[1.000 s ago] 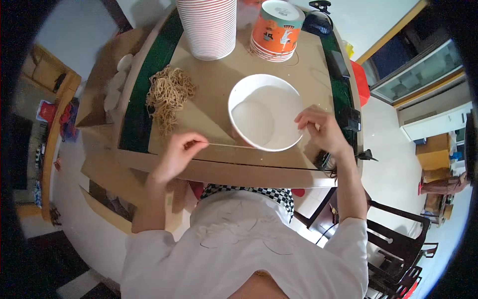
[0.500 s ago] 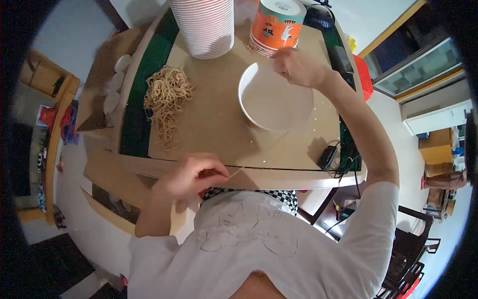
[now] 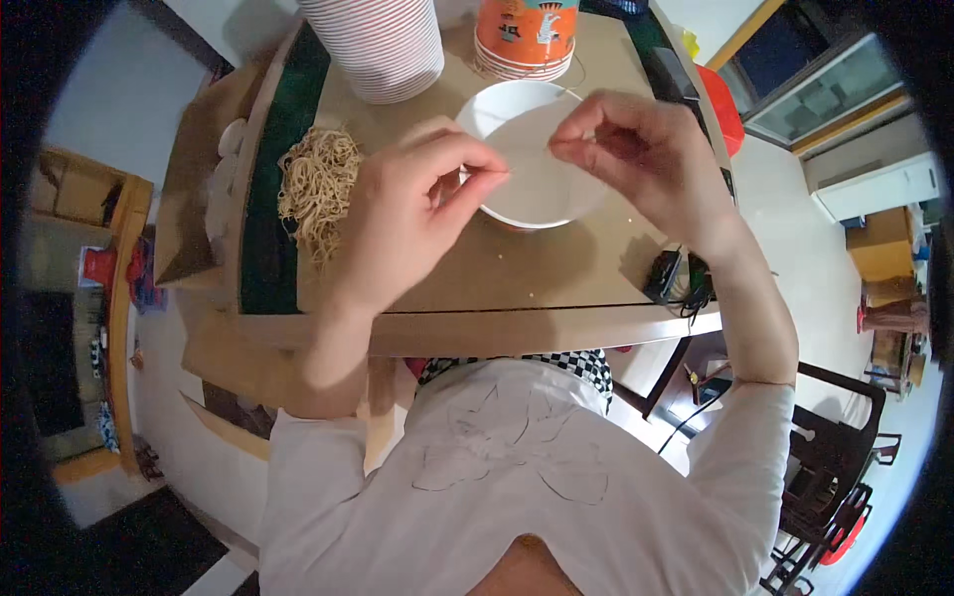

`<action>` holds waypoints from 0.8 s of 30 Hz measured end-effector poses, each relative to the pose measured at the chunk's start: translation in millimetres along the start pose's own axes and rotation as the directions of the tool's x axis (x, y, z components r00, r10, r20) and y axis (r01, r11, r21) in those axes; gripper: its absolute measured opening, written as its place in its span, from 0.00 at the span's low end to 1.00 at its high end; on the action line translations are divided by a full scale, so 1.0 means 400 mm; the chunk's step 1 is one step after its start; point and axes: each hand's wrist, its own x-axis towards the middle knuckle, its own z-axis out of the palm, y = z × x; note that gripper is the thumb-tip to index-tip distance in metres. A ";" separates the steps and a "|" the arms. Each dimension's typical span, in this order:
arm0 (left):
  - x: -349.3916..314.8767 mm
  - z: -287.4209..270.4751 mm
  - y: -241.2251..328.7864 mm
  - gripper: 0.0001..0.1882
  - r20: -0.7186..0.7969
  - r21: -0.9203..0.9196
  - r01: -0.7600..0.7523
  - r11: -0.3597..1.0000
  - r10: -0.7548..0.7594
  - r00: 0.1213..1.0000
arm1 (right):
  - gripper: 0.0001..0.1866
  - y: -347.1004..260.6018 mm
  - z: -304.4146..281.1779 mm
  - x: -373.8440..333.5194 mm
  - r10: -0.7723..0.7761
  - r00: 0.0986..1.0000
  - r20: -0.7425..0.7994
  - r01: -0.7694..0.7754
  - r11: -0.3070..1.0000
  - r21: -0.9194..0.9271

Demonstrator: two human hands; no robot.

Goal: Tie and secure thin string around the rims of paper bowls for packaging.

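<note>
Both my hands are raised over a large white paper bucket (image 3: 527,211), whose open mouth faces up. My left hand (image 3: 422,189) pinches thumb and index finger together at the bucket's left side; the fine strand between them is barely visible. To the right, my right hand (image 3: 646,149) is also closed in a pinch, its fingertips a short gap from the left ones. A thin strand (image 3: 582,72) arcs above the right hand near the far rim. Left of my left hand lies a tangled pile of tan strands (image 3: 316,184), partly covered by that hand.
A tall stack of white paper buckets (image 3: 383,55) stands at the far left of the table. An orange printed bucket stack (image 3: 527,45) is beside it. A black adapter with cables (image 3: 666,276) lies at the near right. Small white specks dot the brown tabletop (image 3: 447,283).
My left hand has risen from the table's near edge to the bucket. My right hand has come down and right from the orange stack. The whole view has shifted slightly.
</note>
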 end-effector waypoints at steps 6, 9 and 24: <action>0.005 0.000 -0.024 0.03 0.092 -0.031 -0.023 0.999 0.026 0.995 | 0.03 0.024 -0.051 0.012 0.040 0.997 0.063 -0.024 0.974 -0.227; 0.021 -0.003 -0.040 0.02 0.161 0.081 -0.026 0.996 0.013 0.987 | 0.03 0.046 -0.051 0.032 -0.208 0.978 0.029 0.210 0.969 -0.130; 0.018 -0.007 -0.059 0.04 0.199 -0.182 0.235 0.955 -0.198 0.960 | 0.10 0.055 -0.116 0.199 -0.190 0.976 0.107 0.207 0.659 -0.723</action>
